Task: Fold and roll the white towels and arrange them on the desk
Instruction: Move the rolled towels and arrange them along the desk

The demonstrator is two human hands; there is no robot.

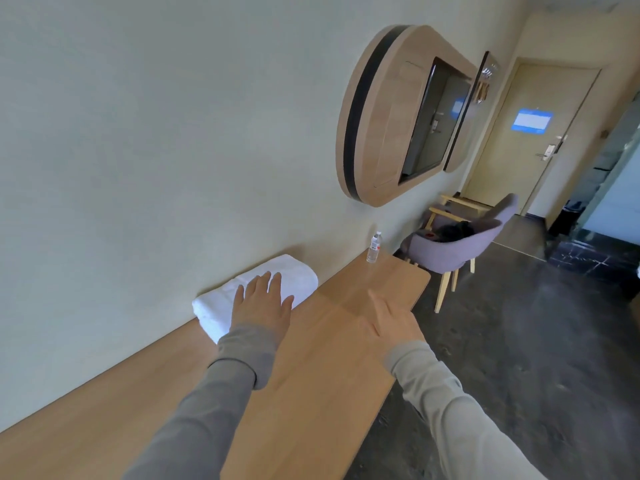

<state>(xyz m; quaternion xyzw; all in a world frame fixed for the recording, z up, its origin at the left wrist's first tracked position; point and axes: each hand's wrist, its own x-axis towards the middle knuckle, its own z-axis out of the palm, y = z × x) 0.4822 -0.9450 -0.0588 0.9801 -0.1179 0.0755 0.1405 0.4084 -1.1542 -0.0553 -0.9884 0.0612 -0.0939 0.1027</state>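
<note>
**One towel rolled and parked by the wall**

A single white terry towel [298,273], folded and rolled into a thick bundle, lay on the long pale wooden desk [311,382] at about eleven o'clock from the person, its far side against the wall. The left hand [263,303] rested flat on top of it, fingers straight and slightly spread, gripping nothing. The right hand [391,320] was out at one o'clock near the desk's front edge. It was blurred, its fingers looking straight and close together and holding nothing, and whether it touched the wood could not be told.

Judging from this, one towel was finished and placed. No other towel was in view, so how many were left could not be said.

Beyond the towel, at one o'clock, stood a small clear plastic water bottle [374,247]. Its label showed a red mark but was too small to read. The blue-and-white notice [532,121] on the beige door [512,161] at two o'clock was likewise illegible.
</note>
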